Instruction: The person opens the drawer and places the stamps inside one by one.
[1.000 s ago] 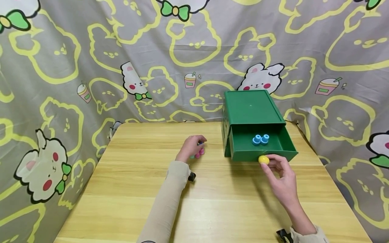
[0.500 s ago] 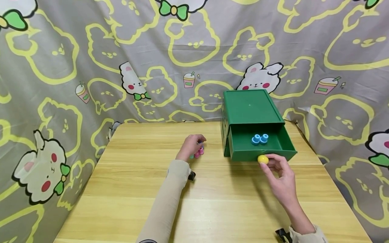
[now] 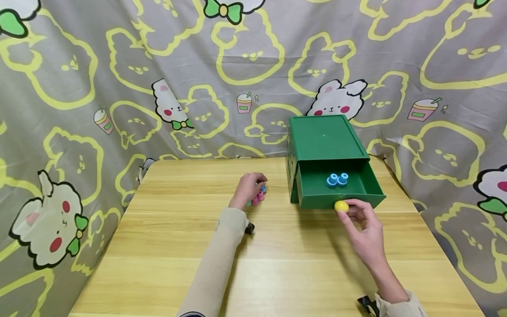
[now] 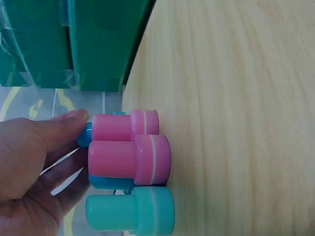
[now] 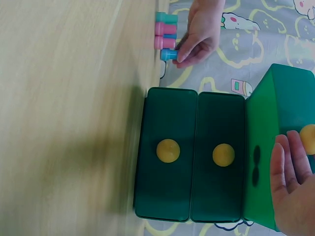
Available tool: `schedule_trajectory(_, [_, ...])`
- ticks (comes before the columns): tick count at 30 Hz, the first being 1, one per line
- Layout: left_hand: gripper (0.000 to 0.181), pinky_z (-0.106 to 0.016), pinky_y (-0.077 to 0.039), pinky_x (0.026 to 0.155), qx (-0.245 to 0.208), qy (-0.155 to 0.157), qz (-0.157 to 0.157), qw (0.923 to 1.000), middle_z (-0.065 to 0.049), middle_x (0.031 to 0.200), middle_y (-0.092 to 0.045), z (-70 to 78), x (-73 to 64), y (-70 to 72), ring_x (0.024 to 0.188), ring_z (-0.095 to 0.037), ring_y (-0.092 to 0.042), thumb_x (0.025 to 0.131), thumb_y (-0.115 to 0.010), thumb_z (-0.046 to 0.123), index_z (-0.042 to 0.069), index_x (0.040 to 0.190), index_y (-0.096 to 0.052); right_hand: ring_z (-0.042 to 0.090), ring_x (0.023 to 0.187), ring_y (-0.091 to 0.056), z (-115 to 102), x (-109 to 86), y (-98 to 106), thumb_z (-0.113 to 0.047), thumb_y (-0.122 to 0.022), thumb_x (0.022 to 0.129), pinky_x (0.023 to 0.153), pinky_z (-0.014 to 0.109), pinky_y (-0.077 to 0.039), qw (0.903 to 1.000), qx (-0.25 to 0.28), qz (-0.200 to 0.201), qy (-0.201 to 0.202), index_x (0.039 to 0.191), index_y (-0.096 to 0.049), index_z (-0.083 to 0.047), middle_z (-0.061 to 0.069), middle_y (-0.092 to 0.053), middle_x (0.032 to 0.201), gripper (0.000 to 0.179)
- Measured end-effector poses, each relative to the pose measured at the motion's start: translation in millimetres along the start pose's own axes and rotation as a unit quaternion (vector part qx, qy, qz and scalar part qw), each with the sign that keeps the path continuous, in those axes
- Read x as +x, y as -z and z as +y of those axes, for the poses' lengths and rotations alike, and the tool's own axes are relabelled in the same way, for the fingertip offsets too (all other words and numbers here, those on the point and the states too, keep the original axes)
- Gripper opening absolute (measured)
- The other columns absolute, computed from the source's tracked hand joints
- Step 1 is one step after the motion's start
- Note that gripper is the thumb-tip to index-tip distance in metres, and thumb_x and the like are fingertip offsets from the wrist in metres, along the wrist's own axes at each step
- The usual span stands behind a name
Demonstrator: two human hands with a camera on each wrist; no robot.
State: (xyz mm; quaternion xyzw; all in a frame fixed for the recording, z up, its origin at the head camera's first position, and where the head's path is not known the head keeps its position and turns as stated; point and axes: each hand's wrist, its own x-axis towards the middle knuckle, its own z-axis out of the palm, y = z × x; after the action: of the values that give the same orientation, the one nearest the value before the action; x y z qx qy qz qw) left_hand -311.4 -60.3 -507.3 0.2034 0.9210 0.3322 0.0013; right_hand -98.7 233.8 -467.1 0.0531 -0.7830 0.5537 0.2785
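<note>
My left hand (image 3: 246, 190) pinches the top of a blue toy stamp (image 5: 169, 54) at the far middle of the table. Beside it stand two pink stamps (image 4: 112, 159) and a turquoise stamp (image 4: 130, 211), upright and close together; another blue stamp (image 4: 108, 182) shows partly behind them. My right hand (image 3: 366, 231) holds the round yellow knob (image 3: 341, 206) of the pulled-out top drawer (image 3: 317, 202) between thumb and fingers. Inside that drawer, two light-blue stamps (image 3: 337, 179) stand side by side. In the head view, my left hand hides part of the stamp group.
The green drawer cabinet (image 3: 326, 138) stands at the table's back right. Below the pulled-out drawer are two closed drawers with yellow knobs (image 5: 168, 150). A patterned grey curtain (image 3: 222, 57) hangs behind the wooden table (image 3: 158, 246).
The head view has shifted slightly. More of the blue stamp shows under my left fingers now. My right hand keeps its hold on the knob, and the drawer stays pulled out.
</note>
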Motion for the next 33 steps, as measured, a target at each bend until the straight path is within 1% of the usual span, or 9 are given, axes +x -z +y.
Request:
schedule_trajectory(2, [0.018,-0.04,-0.059,0.096,0.009,-0.007,0.015,0.9998,-0.007,0.106,-0.077,0.1,0.3,0.5,0.091,-0.021,-0.073,0.103,-0.066,0.014,0.006,0.114,-0.077,0.001,0.089,-0.066,0.1,0.1,-0.2,0.01,-0.069,0.093,0.082,0.01,-0.051,1.0,0.001,0.002,-0.001,0.126,-0.061,0.004,-0.012,-0.071,0.099,0.034])
schedule_trajectory(5, [0.017,-0.041,-0.058,0.097,0.023,-0.023,0.042,0.9986,-0.007,0.106,-0.078,0.7,1.4,1.4,0.099,-0.025,-0.073,0.102,-0.067,0.015,0.006,0.111,-0.078,0.001,0.089,-0.066,-0.2,0.4,-0.5,0.011,-0.069,0.092,0.082,0.01,-0.051,1.0,0.003,0.004,-0.002,0.126,-0.062,0.003,-0.012,-0.071,0.099,0.035])
schedule_trajectory(8, [0.015,-0.04,-0.058,0.096,0.038,-0.038,0.066,0.9964,-0.007,0.105,-0.078,2.4,2.3,2.8,0.1,-0.025,-0.074,0.102,-0.067,0.015,0.007,0.108,-0.078,0.002,0.089,-0.066,0.1,0.8,-0.8,0.011,-0.069,0.092,0.082,0.01,-0.051,0.9999,0.009,0.006,-0.004,0.126,-0.062,0.003,-0.011,-0.071,0.099,0.036])
schedule_trajectory(11, [0.014,-0.039,-0.058,0.096,0.051,-0.048,0.081,0.9943,-0.006,0.104,-0.079,5.0,2.5,4.0,0.099,-0.024,-0.074,0.102,-0.068,0.017,0.009,0.104,-0.079,0.001,0.089,-0.066,1.3,0.7,-0.9,0.011,-0.069,0.092,0.081,0.01,-0.051,1.0,0.006,0.004,-0.003,0.126,-0.061,0.004,-0.012,-0.071,0.099,0.036])
schedule_trajectory(17, [0.016,-0.037,-0.059,0.088,0.055,-0.058,0.093,0.9925,-0.005,0.099,-0.077,12.9,1.7,6.4,0.09,-0.02,-0.073,0.103,-0.066,0.021,0.01,0.102,-0.078,0.001,0.089,-0.066,0.7,0.3,-1.1,0.012,-0.069,0.092,0.081,0.01,-0.052,0.9999,0.009,0.006,-0.004,0.126,-0.061,0.004,-0.012,-0.071,0.099,0.035])
schedule_trajectory(20, [0.017,-0.037,-0.059,0.082,0.045,-0.057,0.096,0.9928,-0.005,0.095,-0.076,16.8,1.7,7.5,0.083,-0.019,-0.07,0.103,-0.067,0.022,0.01,0.101,-0.078,0.001,0.088,-0.066,0.1,0.0,-1.3,0.011,-0.069,0.092,0.08,0.01,-0.052,0.9999,0.008,0.006,-0.006,0.126,-0.061,0.004,-0.012,-0.071,0.099,0.035])
schedule_trajectory(23, [0.015,-0.035,-0.059,0.079,0.034,-0.056,0.1,0.9928,-0.004,0.093,-0.076,19.5,2.3,8.2,0.08,-0.017,-0.069,0.101,-0.069,0.022,0.011,0.1,-0.079,0.001,0.088,-0.066,0.1,-0.2,-1.7,0.012,-0.069,0.092,0.08,0.01,-0.052,0.9998,0.012,0.01,-0.01,0.126,-0.061,0.004,-0.012,-0.071,0.098,0.035])
schedule_trajectory(27, [0.013,-0.034,-0.059,0.08,0.022,-0.061,0.109,0.9919,-0.003,0.095,-0.078,23.4,2.1,8.8,0.082,-0.016,-0.071,0.1,-0.071,0.021,0.011,0.1,-0.079,0.001,0.087,-0.067,0.3,-0.4,-1.9,0.012,-0.069,0.092,0.08,0.01,-0.052,0.9998,0.01,0.011,-0.011,0.125,-0.061,0.005,-0.012,-0.071,0.097,0.035])
schedule_trajectory(33, [0.011,-0.034,-0.059,0.083,0.013,-0.079,0.126,0.9888,-0.001,0.097,-0.079,35.7,0.3,14.6,0.085,-0.015,-0.073,0.1,-0.071,0.019,0.012,0.101,-0.079,0.0,0.088,-0.067,-0.5,0.2,-1.0,0.011,-0.068,0.093,0.081,0.01,-0.052,1.0,0.007,0.001,-0.004,0.125,-0.06,0.006,-0.014,-0.07,0.097,0.033])
